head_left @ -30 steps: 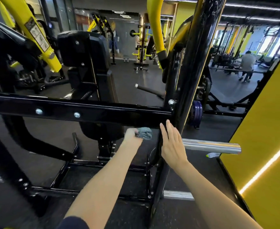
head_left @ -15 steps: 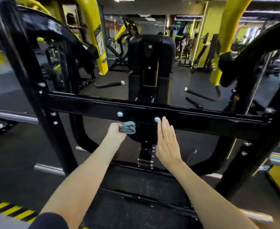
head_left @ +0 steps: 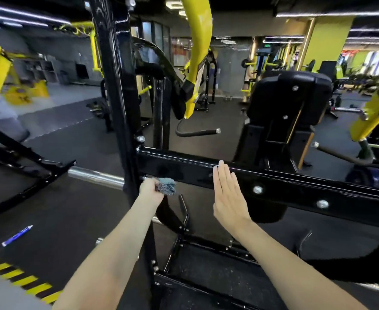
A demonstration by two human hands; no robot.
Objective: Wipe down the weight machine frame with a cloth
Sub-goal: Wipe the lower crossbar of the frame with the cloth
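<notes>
On the near side of the machine, a glossy black crossbar [head_left: 296,182] ran left to right, bolted at its left end to a thick black upright post [head_left: 116,97]. The person's left hand [head_left: 151,190] was clenched around a bunched grey-blue cloth [head_left: 167,186], held up at the bar's lower edge just right of the post. The right hand [head_left: 227,195] was further right, fingers straight and together, grasping nothing, the tips reaching the bar's top edge. Two silver bolt heads [head_left: 257,189] showed on the bar to the right of that hand. Beyond the bar stood a black padded backrest [head_left: 289,97], and a curved yellow arm [head_left: 196,52] hung down further left. A chrome peg [head_left: 96,175] stuck out left of the post. The floor [head_left: 72,209] was dark rubber matting, with a blue pen [head_left: 17,236] lying at the near left and yellow-and-black hazard striping [head_left: 16,274] nearer still. Farther off, more yellow and black machines stood under strip lights.
</notes>
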